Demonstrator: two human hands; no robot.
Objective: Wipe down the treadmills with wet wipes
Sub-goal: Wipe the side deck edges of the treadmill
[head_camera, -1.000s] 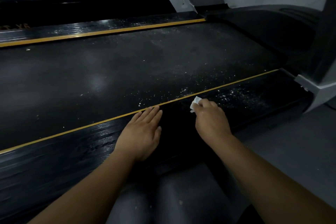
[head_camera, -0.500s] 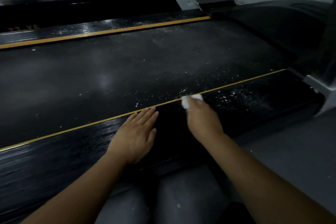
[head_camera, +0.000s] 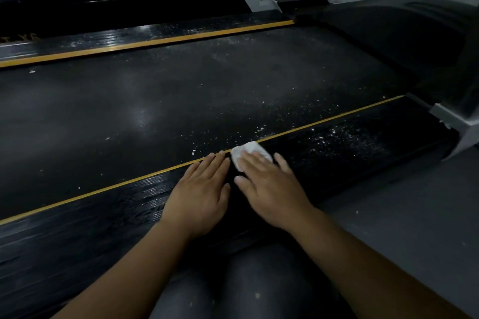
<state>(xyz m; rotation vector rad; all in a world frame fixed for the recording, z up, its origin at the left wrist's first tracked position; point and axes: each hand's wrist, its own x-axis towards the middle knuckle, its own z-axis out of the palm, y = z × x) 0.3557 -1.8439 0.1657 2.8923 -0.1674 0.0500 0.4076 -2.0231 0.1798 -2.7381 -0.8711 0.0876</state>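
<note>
Right hand (head_camera: 269, 189) flat on wipe (head_camera: 251, 150)

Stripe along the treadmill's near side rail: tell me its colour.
The stripe is yellow-orange, against the black side rail; the head view shows it.

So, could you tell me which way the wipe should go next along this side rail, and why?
Probably slide the right hand and its wipe rightward along the near side rail: white specks dot it there, while the stretch under the left hand looks clean.
</note>
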